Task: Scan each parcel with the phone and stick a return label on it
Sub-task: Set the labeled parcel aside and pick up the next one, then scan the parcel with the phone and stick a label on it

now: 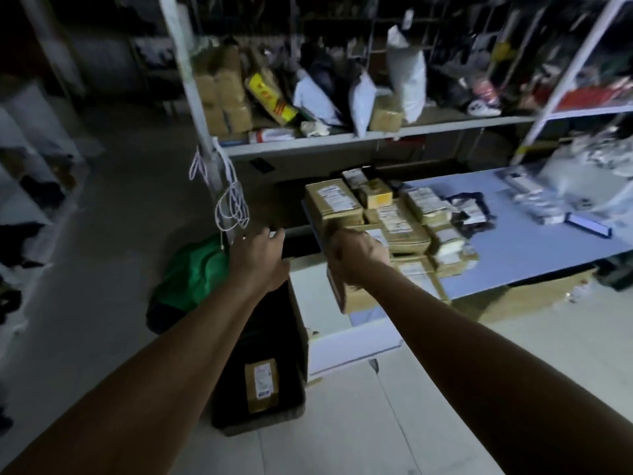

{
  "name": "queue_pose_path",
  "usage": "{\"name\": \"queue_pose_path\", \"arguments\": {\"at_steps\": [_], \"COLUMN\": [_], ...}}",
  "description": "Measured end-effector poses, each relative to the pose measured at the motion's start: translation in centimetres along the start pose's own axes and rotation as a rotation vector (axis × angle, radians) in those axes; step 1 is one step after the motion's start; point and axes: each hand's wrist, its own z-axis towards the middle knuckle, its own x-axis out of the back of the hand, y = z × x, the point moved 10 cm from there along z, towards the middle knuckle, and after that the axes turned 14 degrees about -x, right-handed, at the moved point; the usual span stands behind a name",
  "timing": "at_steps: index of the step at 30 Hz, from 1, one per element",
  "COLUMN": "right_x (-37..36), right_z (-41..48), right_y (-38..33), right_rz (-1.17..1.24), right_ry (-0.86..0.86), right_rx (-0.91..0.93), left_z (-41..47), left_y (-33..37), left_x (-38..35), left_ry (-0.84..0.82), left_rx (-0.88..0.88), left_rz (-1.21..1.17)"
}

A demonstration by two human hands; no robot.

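Several brown cardboard parcels [394, 217] with white labels are piled at the left end of a blue table [534, 241]. My right hand [356, 257] grips one brown parcel [356, 296] at the table's near corner, fingers curled over its top edge. To the left, my left hand [262, 258] reaches forward with fingers spread and holds nothing. A phone [589, 227] with a lit screen lies on the table at the right. One labelled parcel [262, 383] lies in a dark bin [291, 337] on the floor below my left arm.
A white board [342, 341] juts out below the table corner. A green bag [195, 272] sits on the floor at the left. White cords [233, 207] hang from a shelf post. Shelves [376, 132] behind hold boxes and grey mailer bags.
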Motion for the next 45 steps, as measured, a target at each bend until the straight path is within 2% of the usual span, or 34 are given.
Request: {"name": "queue_pose_path", "arguments": {"at_steps": [10, 15, 18, 22, 25, 28, 37, 41, 45], "right_x": [6.8, 8.3, 8.4, 7.2, 5.8, 4.0, -0.7, -3.4, -3.8], "right_z": [2.4, 5.9, 9.4, 15.5, 20.6, 25.4, 36.3, 39.2, 41.5], "right_y": [25.9, 34.3, 37.3, 39.6, 40.4, 40.6, 36.9, 35.0, 35.7], "right_rz": [-0.003, -0.025, -0.038, -0.02, 0.049, 0.178, 0.49, 0.464, 0.541], "right_ry": [-0.041, -0.061, -0.072, -0.113, -0.141, -0.2, -0.348, -0.471, -0.479], "right_rx": [-0.109, -0.127, -0.14, -0.149, -0.157, -0.176, -0.087, -0.006, -0.003], "left_z": [9.6, 14.4, 18.1, 24.1, 29.1, 34.1, 41.3, 42.7, 43.9], "left_y": [24.7, 31.1, 32.7, 33.3, 32.1, 31.0, 27.3, 27.7, 28.4], "left_x": [0.8, -0.4, -1.3, -3.6, -6.1, -9.2, -16.7, -19.0, -18.7], "left_ry": [-0.093, -0.192, -0.189, -0.121, -0.016, -0.005, 0.175, 0.189, 0.328], "left_rx": [-0.065, -0.024, -0.007, 0.01, 0.075, 0.133, 0.527, 0.647, 0.674], "left_rz": [-0.005, 0.008, 0.011, -0.059, -0.3, -0.525, -1.122, -1.139, -1.091]}}
